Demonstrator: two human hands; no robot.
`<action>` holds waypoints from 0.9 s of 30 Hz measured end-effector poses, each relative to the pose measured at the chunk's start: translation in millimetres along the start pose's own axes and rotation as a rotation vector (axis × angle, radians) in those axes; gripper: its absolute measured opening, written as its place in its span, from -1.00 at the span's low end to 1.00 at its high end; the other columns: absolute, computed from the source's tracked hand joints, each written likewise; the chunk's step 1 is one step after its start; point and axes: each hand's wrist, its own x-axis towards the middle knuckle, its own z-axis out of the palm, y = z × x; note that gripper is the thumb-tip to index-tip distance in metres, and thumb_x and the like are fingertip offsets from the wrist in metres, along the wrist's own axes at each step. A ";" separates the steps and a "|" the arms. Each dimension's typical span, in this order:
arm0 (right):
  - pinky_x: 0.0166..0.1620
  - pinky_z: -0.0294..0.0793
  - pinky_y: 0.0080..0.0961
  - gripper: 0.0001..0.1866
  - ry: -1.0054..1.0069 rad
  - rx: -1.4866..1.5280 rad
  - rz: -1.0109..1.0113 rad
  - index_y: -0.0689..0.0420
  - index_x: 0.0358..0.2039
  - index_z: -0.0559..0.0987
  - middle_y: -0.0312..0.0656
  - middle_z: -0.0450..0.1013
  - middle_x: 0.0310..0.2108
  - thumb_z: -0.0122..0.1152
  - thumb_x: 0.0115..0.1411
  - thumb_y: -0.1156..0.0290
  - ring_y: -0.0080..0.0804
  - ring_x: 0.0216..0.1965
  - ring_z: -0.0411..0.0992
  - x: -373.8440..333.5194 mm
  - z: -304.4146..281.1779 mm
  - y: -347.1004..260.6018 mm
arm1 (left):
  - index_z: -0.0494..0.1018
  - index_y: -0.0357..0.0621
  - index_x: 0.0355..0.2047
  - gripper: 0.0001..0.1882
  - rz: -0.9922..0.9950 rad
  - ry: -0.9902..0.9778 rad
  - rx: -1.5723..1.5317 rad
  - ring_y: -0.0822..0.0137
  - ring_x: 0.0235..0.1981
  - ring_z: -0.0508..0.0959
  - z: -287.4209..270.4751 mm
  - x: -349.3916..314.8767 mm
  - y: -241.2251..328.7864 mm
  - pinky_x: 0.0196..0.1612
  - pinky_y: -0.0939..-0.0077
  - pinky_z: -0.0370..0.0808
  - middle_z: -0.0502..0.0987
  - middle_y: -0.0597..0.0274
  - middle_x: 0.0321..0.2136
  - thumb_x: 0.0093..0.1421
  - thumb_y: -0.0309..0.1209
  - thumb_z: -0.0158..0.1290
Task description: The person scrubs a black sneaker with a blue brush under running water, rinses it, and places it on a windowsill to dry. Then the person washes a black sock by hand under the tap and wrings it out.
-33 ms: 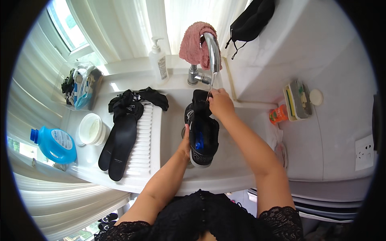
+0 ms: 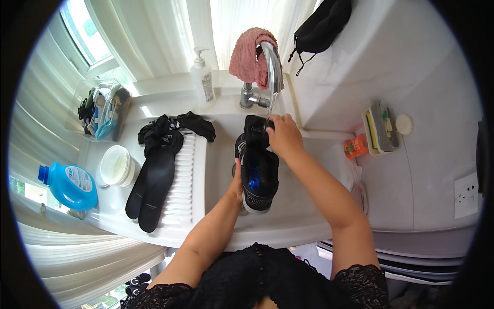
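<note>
A black sneaker is tilted in the white sink, its opening facing up, with a blue patch showing inside and a pale sole edge. My left hand grips it along its left side, the fingers mostly hidden beneath. At the far end, the fingers of my right hand are closed on the right edge of the shoe's raised black tongue. A thin stream of water falls from the chrome faucet onto the tongue, beside my right fingertips.
Two black insoles and black cloth lie on the ribbed washboard at left. Beyond are a white tub, a blue detergent bottle and a clear bin. A pump bottle stands behind; a pink towel drapes the faucet.
The tongue has spread flatter and more of its face shows. My right hand has shifted slightly right, and the shoe has moved a little left. Water keeps running.
</note>
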 end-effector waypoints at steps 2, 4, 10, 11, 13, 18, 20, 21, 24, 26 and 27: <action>-0.28 0.44 -0.27 -0.61 -0.278 0.162 0.121 0.14 -0.11 0.51 -0.05 0.46 -0.37 0.26 0.09 0.21 -0.11 -0.36 0.47 -20.6 -31.1 -14.0 | 0.14 -0.05 0.26 -0.02 0.035 -0.009 -0.065 0.09 0.08 0.45 -5.8 3.6 0.8 0.15 0.13 0.41 0.36 0.03 0.13 0.07 0.44 -0.25; -0.35 0.42 -0.35 -0.48 -0.668 0.267 0.305 0.15 -0.05 0.49 -0.07 0.49 -0.31 0.34 0.02 0.16 -0.24 -0.39 0.46 -35.2 -47.9 -25.2 | 0.21 -0.09 0.21 -0.11 0.005 0.048 -0.056 0.08 0.04 0.49 -1.6 3.1 1.3 0.10 0.13 0.45 0.41 0.00 0.07 0.11 0.37 -0.17; -0.46 0.39 -0.47 -0.34 -1.121 0.552 0.628 0.15 0.09 0.46 -0.19 0.49 -0.27 0.36 -0.08 0.26 -0.48 -0.45 0.38 -36.7 -55.5 -7.4 | 0.27 -0.12 0.16 -0.22 0.037 0.146 0.057 0.07 0.00 0.50 -35.9 22.5 -9.6 0.07 0.17 0.49 0.43 -0.02 0.04 0.16 0.23 -0.04; -0.46 0.39 -0.48 -0.35 -1.156 0.577 0.621 0.15 0.10 0.46 -0.21 0.49 -0.28 0.33 -0.07 0.31 -0.48 -0.46 0.36 -38.2 -54.4 -5.4 | 0.27 -0.12 0.16 -0.22 0.039 0.143 0.063 0.07 -0.01 0.51 -30.6 20.7 -9.3 0.06 0.16 0.49 0.44 -0.01 0.04 0.15 0.24 -0.04; -0.43 0.39 -0.46 -0.51 -1.073 0.515 0.645 0.15 0.02 0.52 -0.23 0.49 -0.41 0.19 0.01 0.40 -0.52 -0.47 0.38 -36.5 -57.1 1.9 | 0.29 -0.12 0.15 -0.21 0.041 0.135 0.075 0.08 -0.03 0.53 -18.5 17.7 -7.9 0.06 0.15 0.49 0.46 0.01 0.02 0.14 0.25 -0.04; -0.29 0.45 -0.27 -0.67 -0.880 0.177 0.209 0.13 -0.09 0.57 -0.06 0.53 -0.47 0.06 0.16 0.32 -0.20 -0.39 0.50 -45.1 -84.6 -6.7 | 0.29 -0.11 0.16 -0.15 0.005 0.076 -0.094 0.06 -0.01 0.52 -19.7 9.6 5.3 0.07 0.12 0.48 0.45 -0.03 0.04 0.13 0.35 -0.15; -0.23 0.45 -0.20 -0.67 -0.762 0.134 0.116 0.10 -0.10 0.58 0.01 0.53 -0.40 0.07 0.17 0.28 -0.04 -0.33 0.50 -48.8 -72.0 -14.9 | 0.35 -0.13 0.10 -0.24 -0.008 0.038 -0.104 0.07 -0.04 0.54 -14.6 3.3 11.0 0.06 0.13 0.49 0.49 -0.03 -0.01 0.15 0.26 -0.07; -0.20 0.45 -0.16 -0.68 -0.674 0.137 0.115 0.09 -0.11 0.59 0.04 0.53 -0.36 0.07 0.16 0.27 0.03 -0.29 0.48 -56.7 -51.7 -13.8 | 0.36 -0.13 0.09 -0.27 -0.039 0.082 -0.099 0.08 -0.06 0.55 -14.4 3.3 3.5 0.04 0.13 0.50 0.49 -0.01 -0.01 0.14 0.21 -0.01; -0.16 0.45 -0.10 -0.69 -0.609 0.042 0.206 0.06 -0.12 0.59 0.06 0.52 -0.33 0.07 0.16 0.28 0.10 -0.23 0.47 -55.4 -9.9 -5.3 | 0.38 -0.10 0.06 -0.37 -0.080 0.162 -0.054 0.10 -0.09 0.56 -11.6 17.4 -7.1 0.00 0.14 0.53 0.51 0.06 -0.03 0.12 0.04 0.14; -0.14 0.45 -0.09 -0.69 -0.665 -0.024 0.210 0.05 -0.12 0.60 0.06 0.52 -0.32 0.04 0.16 0.31 0.11 -0.24 0.47 -57.8 -7.5 -8.8 | 0.39 -0.11 0.06 -0.39 -0.031 0.174 -0.001 0.10 -0.09 0.55 -20.7 18.7 -6.8 0.00 0.15 0.52 0.51 0.06 -0.04 0.13 0.03 0.14; -0.14 0.45 -0.09 -0.69 -0.663 -0.008 0.185 0.05 -0.11 0.59 0.06 0.52 -0.32 0.04 0.17 0.31 0.11 -0.25 0.47 -63.6 -11.7 -11.4 | 0.39 -0.11 0.06 -0.39 -0.002 0.186 0.022 0.10 -0.08 0.55 -24.4 15.7 -5.5 0.01 0.15 0.52 0.51 0.06 -0.04 0.13 0.03 0.14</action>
